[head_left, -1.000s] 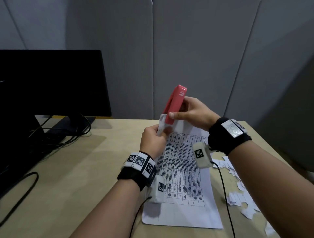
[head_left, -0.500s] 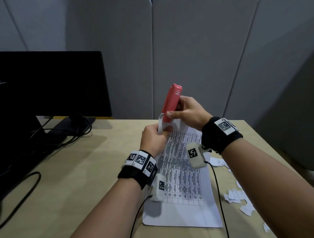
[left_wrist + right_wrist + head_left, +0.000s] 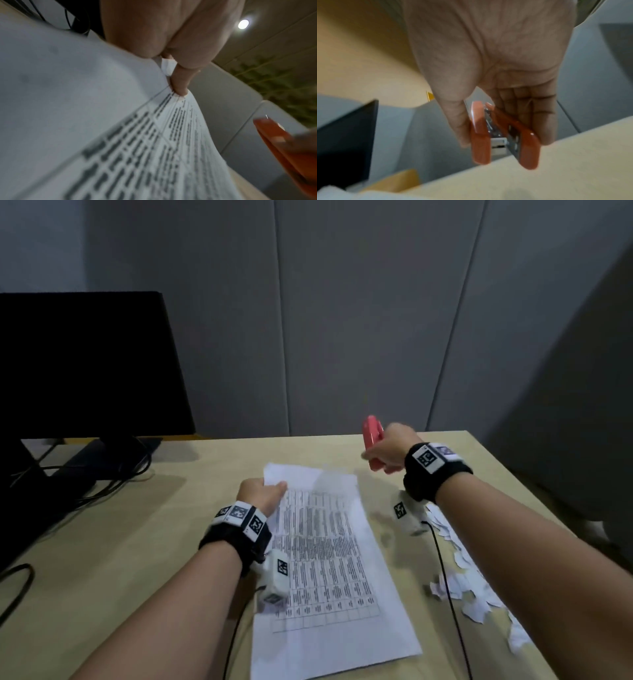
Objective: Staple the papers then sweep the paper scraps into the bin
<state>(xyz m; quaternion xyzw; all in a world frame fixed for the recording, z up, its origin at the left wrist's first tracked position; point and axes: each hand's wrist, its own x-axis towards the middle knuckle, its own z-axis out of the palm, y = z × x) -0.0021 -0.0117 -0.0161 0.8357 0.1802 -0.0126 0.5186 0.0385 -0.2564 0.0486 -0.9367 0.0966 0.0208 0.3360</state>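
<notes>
Red stapler (image 3: 371, 440), one only, sits in the right hand (image 3: 388, 451), thumb on one side and fingers (image 3: 529, 112) curled round the other, held above the far right part of the table (image 3: 120, 542), well apart from the papers (image 3: 325, 549). Its two arms gape slightly in the right wrist view. The papers lie flat along the table's middle as one stack; how many sheets cannot be told. The left hand (image 3: 262, 494) pinches the stack's far left corner between thumb and fingers (image 3: 180, 82). White scraps (image 3: 469, 583), too many and too blurred to count, are scattered on the table just right of the papers, under the right forearm. One dark monitor (image 3: 85, 364) stands at the far left, with cables (image 3: 113, 474) trailing from its foot.
</notes>
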